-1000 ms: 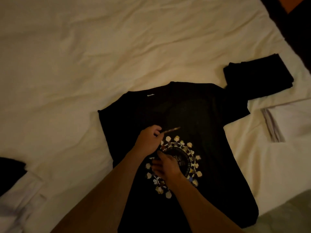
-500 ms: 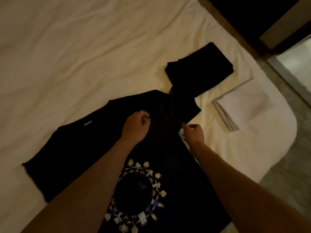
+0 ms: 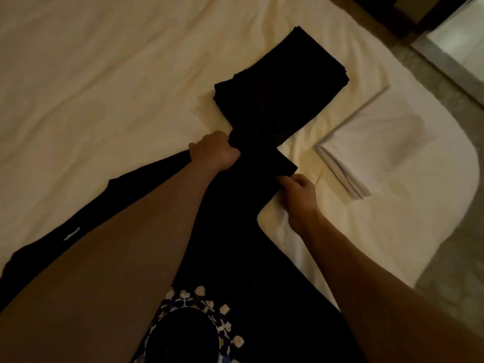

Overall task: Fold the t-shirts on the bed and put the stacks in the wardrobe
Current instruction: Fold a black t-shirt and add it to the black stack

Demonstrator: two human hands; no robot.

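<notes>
The black t-shirt [image 3: 235, 244], spread flat on the bed [image 3: 104, 87], is gripped at its upper shoulder edge by the curled left hand [image 3: 216, 153], while its sleeve hem is pinched by the right hand [image 3: 297, 195]. Bare sheet lies open to the left. The sleeve touches a folded black stack [image 3: 280, 93], and a folded white stack [image 3: 372, 150] sits near the bed's rounded corner.

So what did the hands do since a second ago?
Both hands left the printed middle of the black t-shirt and went to its sleeve. The left hand now grips the shoulder; the right hand pinches the sleeve edge. The black stack and white stack stayed put.
</notes>
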